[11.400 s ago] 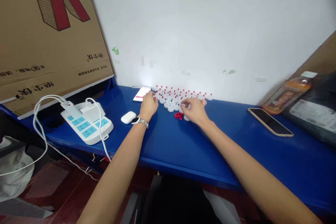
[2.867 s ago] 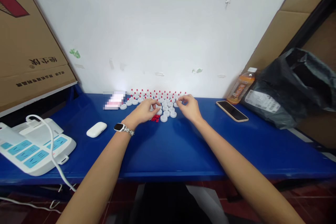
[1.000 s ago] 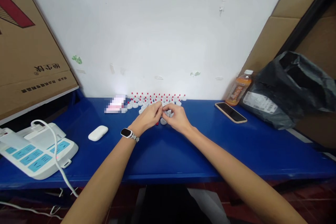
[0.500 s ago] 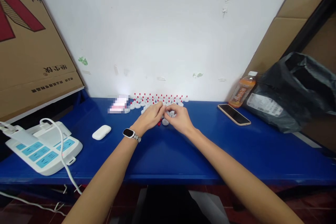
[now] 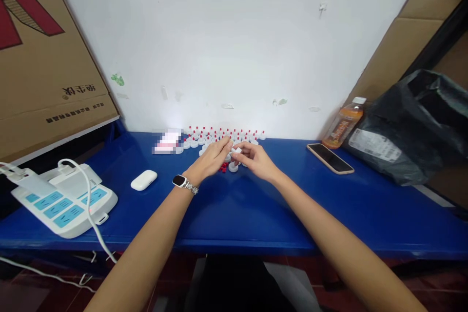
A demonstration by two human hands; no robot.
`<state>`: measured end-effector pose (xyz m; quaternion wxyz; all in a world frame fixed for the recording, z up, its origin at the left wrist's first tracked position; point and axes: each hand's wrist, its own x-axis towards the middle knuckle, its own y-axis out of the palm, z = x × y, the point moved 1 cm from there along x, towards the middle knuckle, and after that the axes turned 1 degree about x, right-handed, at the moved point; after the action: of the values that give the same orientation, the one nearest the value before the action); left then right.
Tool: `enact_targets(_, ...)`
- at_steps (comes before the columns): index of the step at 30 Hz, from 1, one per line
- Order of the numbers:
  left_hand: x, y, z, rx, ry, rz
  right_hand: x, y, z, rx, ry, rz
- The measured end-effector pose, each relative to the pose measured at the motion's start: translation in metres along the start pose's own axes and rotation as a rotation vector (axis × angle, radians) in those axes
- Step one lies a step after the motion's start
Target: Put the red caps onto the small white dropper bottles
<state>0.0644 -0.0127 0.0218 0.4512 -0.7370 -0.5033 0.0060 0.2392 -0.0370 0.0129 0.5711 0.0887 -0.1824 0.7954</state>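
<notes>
Small white round caps with red tips (image 5: pixel 193 142) stand in rows on the blue table against the wall. Between the fingers of my right hand (image 5: pixel 254 158) is a white cap (image 5: pixel 236 150), pinched with its side toward me. My left hand (image 5: pixel 213 156) is right beside it, fingers pressed together, its fingertips close to that cap. What the left fingers hold, if anything, is hidden. Just below the hands lie a few small red tips (image 5: pixel 224 167) in a little heap and a loose white cap (image 5: pixel 233 166).
On the left are a white power strip (image 5: pixel 69 209) with cables and a white earbud case (image 5: pixel 144 180). A phone (image 5: pixel 330 158), an orange drink bottle (image 5: pixel 343 124) and a black plastic bag (image 5: pixel 405 126) are on the right. Cardboard (image 5: pixel 44 73) leans at the left.
The right hand has turned and its fingers have opened out a little, bringing a white cap into sight. The left hand's fingers have straightened. The whole view has shifted slightly.
</notes>
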Motion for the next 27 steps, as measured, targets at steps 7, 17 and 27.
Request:
enact_targets(7, 0.003, 0.005, 0.003, -0.124, 0.003, -0.038, -0.004, -0.002, 0.008, -0.342, -0.109, -0.047)
enact_targets(17, 0.011, 0.016, 0.002, -0.353, -0.178, -0.176, -0.003, 0.016, 0.014, -0.761, -0.253, -0.196)
enact_targets(27, 0.016, 0.029, -0.008, -0.627, -0.247, -0.222, 0.004, 0.021, 0.013, -0.412, -0.083, -0.343)
